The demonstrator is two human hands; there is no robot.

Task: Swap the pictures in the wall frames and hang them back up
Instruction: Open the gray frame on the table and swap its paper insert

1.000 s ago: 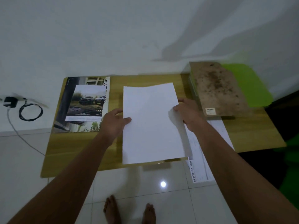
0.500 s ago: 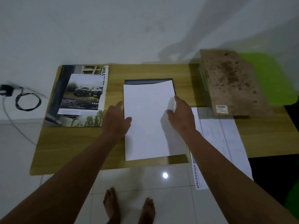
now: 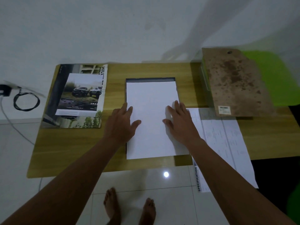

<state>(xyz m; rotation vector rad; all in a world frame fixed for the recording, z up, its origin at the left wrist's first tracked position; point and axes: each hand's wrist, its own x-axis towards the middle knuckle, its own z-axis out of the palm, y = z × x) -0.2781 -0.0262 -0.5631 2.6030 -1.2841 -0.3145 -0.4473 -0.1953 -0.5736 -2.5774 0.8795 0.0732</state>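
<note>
- Both grips are flat with straight fingers, holding nothing. The left grip [image 3: 121, 125] presses on the left edge of the white sheet [image 3: 151, 103], and the right grip [image 3: 180, 124] presses on its right edge.
- The sheet lies on the dark frame [image 3: 150, 79] in the middle of the worktop [image 3: 68, 151], long axis running from near edge to far edge.
- Key relation: a dark strip of frame shows past the sheet's far end and down its left side. I judge the sheet sits too far towards me, so the next nudge is towards the far edge.
- Both grips are equally near, so a two-handed slide fits.
- Room: there is bare wood beyond the frame. The car brochure [image 3: 81, 95] is by the left edge and the brown board [image 3: 235, 82] at the far right corner. A printed sheet [image 3: 227, 143] lies just right of my right grip, overhanging the near edge.
</note>
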